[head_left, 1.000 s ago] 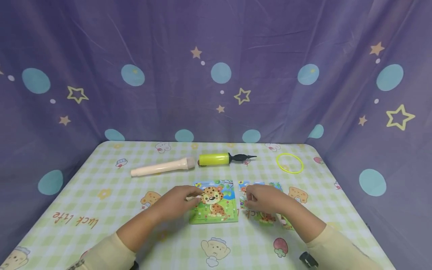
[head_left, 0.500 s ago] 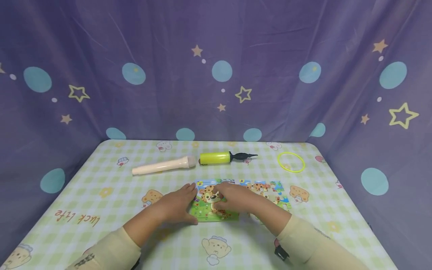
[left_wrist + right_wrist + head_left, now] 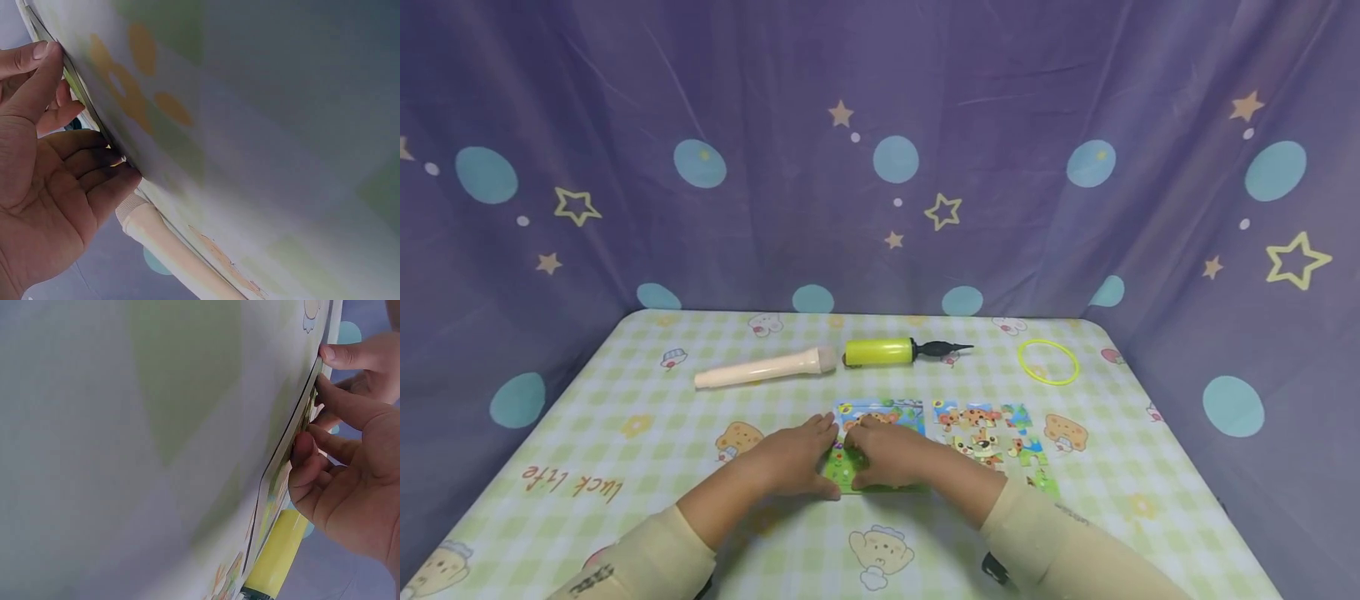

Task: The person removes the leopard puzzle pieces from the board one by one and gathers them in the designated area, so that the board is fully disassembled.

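A flat puzzle board [image 3: 906,413] with a leopard picture lies on the table in the head view, partly hidden under my right hand. My left hand [image 3: 790,458] rests along its left edge, thumb at the near corner and fingers at the far one. Over the board's left part, my right hand [image 3: 891,454] touches the surface with fingers bent downward. In the right wrist view the right thumb [image 3: 350,403] and index finger reach the board apart from each other, the other fingers curled. To the right lie several loose puzzle pieces [image 3: 977,446], partly behind the right forearm.
Behind the board lie a pale microphone-shaped toy [image 3: 763,369] and a yellow hand pump [image 3: 880,352] with a black nozzle. A thin yellow ring [image 3: 1022,370] is at the back right. The checked tablecloth [image 3: 685,467] meets a purple curtain [image 3: 775,225] behind.
My right hand has gone from the loose pieces leftward onto the board, ending at its left part. My left hand's thumb and fingers have spread along the board's left edge.
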{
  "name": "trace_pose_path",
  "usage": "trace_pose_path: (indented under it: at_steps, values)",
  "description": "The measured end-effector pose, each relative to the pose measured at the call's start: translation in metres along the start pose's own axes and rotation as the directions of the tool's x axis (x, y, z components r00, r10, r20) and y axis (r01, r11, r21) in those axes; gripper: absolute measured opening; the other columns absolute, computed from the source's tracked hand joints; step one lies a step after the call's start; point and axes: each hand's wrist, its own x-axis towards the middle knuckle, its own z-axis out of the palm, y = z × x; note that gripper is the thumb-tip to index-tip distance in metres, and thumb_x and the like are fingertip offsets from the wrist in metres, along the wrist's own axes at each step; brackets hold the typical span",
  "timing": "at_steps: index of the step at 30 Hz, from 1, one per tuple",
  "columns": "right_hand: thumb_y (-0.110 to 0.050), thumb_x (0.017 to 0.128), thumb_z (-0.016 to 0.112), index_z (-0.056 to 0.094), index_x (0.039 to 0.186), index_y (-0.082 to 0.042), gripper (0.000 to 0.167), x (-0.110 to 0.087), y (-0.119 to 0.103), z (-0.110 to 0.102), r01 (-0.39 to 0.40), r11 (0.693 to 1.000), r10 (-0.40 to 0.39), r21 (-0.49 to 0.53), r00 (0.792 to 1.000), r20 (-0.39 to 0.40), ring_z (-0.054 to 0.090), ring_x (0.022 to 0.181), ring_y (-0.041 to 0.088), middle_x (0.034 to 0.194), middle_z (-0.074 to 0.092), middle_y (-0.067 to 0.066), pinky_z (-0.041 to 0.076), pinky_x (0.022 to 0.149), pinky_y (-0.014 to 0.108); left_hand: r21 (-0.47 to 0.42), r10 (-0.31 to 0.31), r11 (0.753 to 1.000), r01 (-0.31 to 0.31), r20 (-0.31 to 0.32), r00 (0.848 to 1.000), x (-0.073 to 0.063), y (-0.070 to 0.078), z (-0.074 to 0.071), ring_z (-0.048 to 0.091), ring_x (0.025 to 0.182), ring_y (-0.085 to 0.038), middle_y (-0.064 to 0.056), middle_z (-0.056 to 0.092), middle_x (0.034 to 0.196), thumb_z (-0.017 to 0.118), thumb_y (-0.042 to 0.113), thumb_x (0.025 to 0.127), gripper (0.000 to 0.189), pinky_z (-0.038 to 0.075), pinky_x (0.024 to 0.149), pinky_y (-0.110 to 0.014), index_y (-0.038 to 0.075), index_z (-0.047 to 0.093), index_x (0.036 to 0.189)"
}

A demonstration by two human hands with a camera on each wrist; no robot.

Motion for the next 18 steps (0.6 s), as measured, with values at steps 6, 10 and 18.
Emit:
trace_pose_path:
  at_steps: [6,10,18]
  values:
    - [-0.042,0.08,0.08,0.057,0.118,-0.022,0.05,-0.001,-0.0006,0.0014,-0.019,0.998,0.019,0.055,1.0,-0.01,0.057,0.094,0.008,0.11,0.055,-0.007,0.053,0.082,0.028,0.013,0.004,1.0,-0.004,-0.001,1.0,0.0008,0.0,0.0027,0.024,0.149,-0.033,-0.015,0.024,0.161,0.073,0.061,0.077,0.103,0.032,0.117,-0.049,0.001,0.035,0.15]
    - [-0.04,0.085,0.076,0.053,0.118,-0.024,0.043,-0.0023,0.0017,0.0005,-0.019,0.991,0.021,0.132,1.0,-0.013,0.059,0.09,0.007,0.105,0.058,-0.008,0.053,0.078,0.027,0.009,0.003,1.0,-0.003,0.0,1.0,0.0011,0.0001,0.0028,0.023,0.149,-0.034,-0.015,0.024,0.161,0.074,0.06,0.077,0.103,0.031,0.117,-0.049,0.0,0.035,0.15]
    - [-0.029,0.096,0.064,0.05,0.115,-0.025,0.024,-0.0037,0.0043,-0.0032,0.014,0.969,-0.006,0.246,0.999,-0.033,0.058,0.07,0.003,0.085,0.062,-0.012,0.05,0.065,0.023,0.014,0.0,1.0,-0.001,0.004,1.0,0.0015,-0.0002,0.0026,0.022,0.149,-0.033,-0.015,0.023,0.162,0.073,0.06,0.077,0.103,0.032,0.117,-0.048,0.0,0.034,0.151]
